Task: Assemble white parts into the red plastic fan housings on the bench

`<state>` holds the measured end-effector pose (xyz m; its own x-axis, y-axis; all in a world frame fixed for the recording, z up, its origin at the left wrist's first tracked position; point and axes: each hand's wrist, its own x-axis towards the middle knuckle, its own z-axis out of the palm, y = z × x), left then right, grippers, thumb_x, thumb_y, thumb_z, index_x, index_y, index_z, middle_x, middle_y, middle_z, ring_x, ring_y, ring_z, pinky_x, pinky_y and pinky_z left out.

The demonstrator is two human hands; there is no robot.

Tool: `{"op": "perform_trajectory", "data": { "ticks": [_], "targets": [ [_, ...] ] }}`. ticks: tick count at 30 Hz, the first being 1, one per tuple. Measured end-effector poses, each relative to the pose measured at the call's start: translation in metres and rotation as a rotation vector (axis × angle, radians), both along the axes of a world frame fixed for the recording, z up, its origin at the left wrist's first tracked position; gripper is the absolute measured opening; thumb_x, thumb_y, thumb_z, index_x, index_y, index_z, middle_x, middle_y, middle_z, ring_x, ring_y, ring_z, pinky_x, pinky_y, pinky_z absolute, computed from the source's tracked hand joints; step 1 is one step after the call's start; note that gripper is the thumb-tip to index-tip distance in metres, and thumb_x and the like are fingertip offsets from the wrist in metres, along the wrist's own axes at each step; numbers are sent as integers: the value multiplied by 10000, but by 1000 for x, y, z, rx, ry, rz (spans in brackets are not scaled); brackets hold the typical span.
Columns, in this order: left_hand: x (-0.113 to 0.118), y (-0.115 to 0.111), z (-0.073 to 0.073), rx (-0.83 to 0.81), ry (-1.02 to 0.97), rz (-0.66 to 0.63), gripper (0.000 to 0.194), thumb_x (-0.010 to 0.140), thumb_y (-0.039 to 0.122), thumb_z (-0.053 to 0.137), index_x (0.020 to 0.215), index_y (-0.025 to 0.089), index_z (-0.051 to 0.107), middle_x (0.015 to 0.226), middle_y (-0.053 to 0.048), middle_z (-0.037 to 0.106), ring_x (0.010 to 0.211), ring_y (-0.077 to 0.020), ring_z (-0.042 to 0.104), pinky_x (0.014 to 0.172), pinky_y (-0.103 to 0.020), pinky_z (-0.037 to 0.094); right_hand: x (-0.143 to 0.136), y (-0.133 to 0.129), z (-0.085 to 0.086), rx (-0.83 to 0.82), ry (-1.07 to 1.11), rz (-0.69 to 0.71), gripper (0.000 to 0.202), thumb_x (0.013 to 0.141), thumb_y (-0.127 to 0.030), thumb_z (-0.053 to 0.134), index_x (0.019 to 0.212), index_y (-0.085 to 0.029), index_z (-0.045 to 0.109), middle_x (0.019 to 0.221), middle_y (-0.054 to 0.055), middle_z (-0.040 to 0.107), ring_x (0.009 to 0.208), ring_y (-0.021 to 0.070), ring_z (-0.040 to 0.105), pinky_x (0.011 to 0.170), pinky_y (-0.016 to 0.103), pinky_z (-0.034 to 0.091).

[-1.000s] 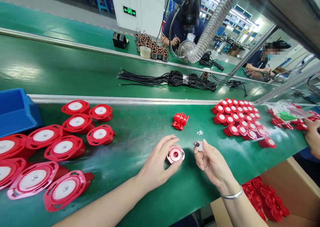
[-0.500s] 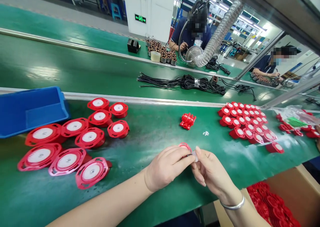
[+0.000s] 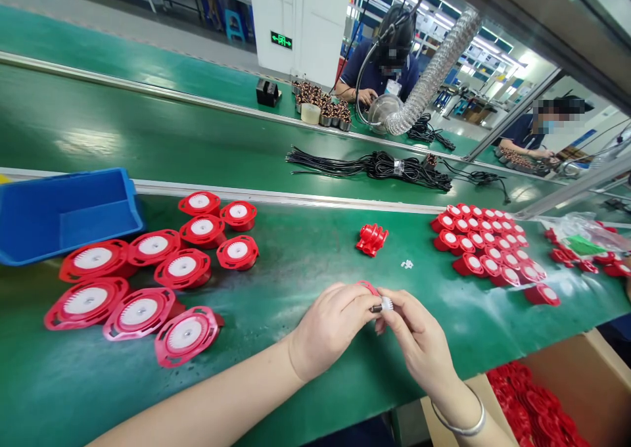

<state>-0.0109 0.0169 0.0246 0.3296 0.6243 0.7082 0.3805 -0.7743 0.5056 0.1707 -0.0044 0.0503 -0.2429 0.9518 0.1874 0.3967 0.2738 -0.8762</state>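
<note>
My left hand point(image 3: 331, 329) is closed around a red plastic part point(image 3: 367, 288), most of it hidden behind the fingers. A short dark piece point(image 3: 375, 309) sticks out to the right from this grip. Between the fingertips of my right hand point(image 3: 420, 335) is a small white ribbed wheel point(image 3: 387, 304), held right up against the dark piece. Whether the wheel is seated on it, I cannot tell. Beyond the hands lies a red ribbed housing point(image 3: 373, 239) on the green bench. A few tiny white pieces point(image 3: 407, 263) lie right of the housing.
Red housings with white fan wheels point(image 3: 182, 336) stand at left beside a blue bin point(image 3: 101, 220); more red units point(image 3: 488, 243) are at right. A black cable bundle point(image 3: 394, 165) lies behind. Below right is a carton point(image 3: 582, 381) of red parts. Two people work across the bench.
My right hand has turned and its fingers now reach over the white wheel, which shows more clearly. My left hand stays closed on the red part. The view has shifted slightly.
</note>
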Motion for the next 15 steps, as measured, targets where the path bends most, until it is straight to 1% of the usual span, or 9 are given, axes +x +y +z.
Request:
{"op": "perform_trajectory", "data": {
  "ticks": [4, 7, 9, 11, 13, 15],
  "targets": [
    [3, -1, 0, -83, 10, -30, 356, 1039, 286, 357, 895, 183, 666, 890, -59, 724, 782, -161, 668, 710, -290, 519, 6, -2, -4, 33, 35, 25, 297, 953, -260, 566, 1235, -310, 644, 954, 57, 641, 747, 174, 647, 700, 321, 555],
    [5, 0, 1, -175, -34, -66, 383, 1033, 315, 369, 839, 175, 668, 787, -45, 700, 728, -162, 649, 665, -275, 509, 7, -3, -5, 0, 132, 35, 296, 931, -252, 605, 1215, -314, 662, 1011, 63, 629, 811, 178, 647, 730, 320, 555],
    [6, 0, 5, -294, -108, -134, 371, 1021, 318, 415, 778, 183, 661, 722, -17, 678, 690, -142, 634, 651, -248, 495, 5, -2, -4, -116, 260, 21, 250, 918, -279, 636, 1161, -300, 687, 968, 46, 633, 773, 159, 634, 721, 304, 544],
    [6, 0, 8, -362, -176, -183, 354, 1009, 316, 458, 745, 195, 661, 711, 3, 683, 682, -124, 631, 672, -234, 484, 1, 0, -2, -308, 442, -24, 189, 921, -353, 634, 1065, -255, 709, 822, 19, 619, 671, 128, 584, 657, 271, 517],
    [5, -1, 10, -320, -200, -172, 352, 990, 344, 504, 705, 199, 651, 673, 16, 676, 646, -115, 615, 670, -243, 466, -2, 3, 0, -505, 614, -69, 257, 925, -441, 612, 937, -203, 709, 681, -4, 560, 589, 105, 501, 581, 234, 467],
    [5, 0, 8, -264, -203, -128, 380, 958, 408, 549, 652, 191, 611, 608, 23, 626, 578, -111, 565, 624, -253, 442, -3, 6, 2, -650, 720, -101, 353, 908, -506, 612, 835, -170, 693, 646, -6, 529, 557, 90, 437, 539, 217, 425]
  ]
}}
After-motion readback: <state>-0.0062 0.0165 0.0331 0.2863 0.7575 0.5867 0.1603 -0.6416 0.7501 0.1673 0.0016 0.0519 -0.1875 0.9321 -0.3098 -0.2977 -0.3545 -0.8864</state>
